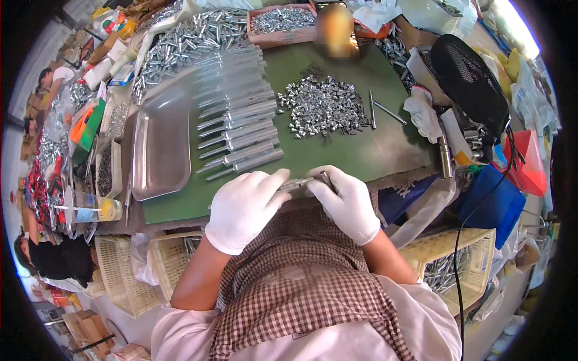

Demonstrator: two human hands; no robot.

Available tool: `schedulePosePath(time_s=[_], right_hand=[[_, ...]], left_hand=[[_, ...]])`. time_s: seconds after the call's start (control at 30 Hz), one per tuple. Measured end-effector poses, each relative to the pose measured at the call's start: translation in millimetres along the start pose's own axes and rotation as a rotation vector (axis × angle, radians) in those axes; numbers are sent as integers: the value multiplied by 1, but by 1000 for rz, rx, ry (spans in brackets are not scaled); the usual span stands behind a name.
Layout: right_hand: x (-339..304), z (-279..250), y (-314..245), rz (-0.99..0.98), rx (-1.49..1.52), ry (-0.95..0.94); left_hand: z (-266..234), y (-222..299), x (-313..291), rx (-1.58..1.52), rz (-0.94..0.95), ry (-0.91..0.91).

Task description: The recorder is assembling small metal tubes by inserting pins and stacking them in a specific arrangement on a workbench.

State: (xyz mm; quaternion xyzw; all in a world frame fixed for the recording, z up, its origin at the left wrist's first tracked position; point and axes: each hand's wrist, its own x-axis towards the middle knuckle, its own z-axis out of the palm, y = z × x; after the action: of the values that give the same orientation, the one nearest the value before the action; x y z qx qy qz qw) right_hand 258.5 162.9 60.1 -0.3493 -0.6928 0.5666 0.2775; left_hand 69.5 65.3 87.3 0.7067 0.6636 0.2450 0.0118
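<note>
"Where's the slim metal piece (pixel 294 185)?"

"Between the hands, about level, by the near edge of the green mat (pixel 394 150). The left hand (pixel 247 207) has thumb and forefinger pinched on it; the right hand (pixel 346 201) has its fingers closed at the right end."

"How would you handle it?"

"I'd keep both pinches near the middle and the ends in line, so nothing twists or slips in gloves."

"And around it?"

"Beyond the left hand, clear-sleeved rods (pixel 247 136) lie in a column, with a steel tray (pixel 159 144) further left. Farther off, right of the rods, small silver fittings (pixel 325 105) sit heaped."
</note>
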Motion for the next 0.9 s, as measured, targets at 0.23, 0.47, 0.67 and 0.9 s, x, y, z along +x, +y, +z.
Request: schedulePosePath(time_s=[0.23, 0.47, 0.67, 0.9], right_hand=[[1, -4, -1, 30, -91, 6], [12, -14, 4, -294, -427, 194], [56, -28, 15, -300, -694, 327], [54, -28, 15, -264, -881, 299]], left_hand=[[7, 0, -3, -100, -32, -2], [12, 7, -1, 4, -81, -32], [20, 20, 4, 218, -133, -122], [17, 24, 6, 259, -156, -188]])
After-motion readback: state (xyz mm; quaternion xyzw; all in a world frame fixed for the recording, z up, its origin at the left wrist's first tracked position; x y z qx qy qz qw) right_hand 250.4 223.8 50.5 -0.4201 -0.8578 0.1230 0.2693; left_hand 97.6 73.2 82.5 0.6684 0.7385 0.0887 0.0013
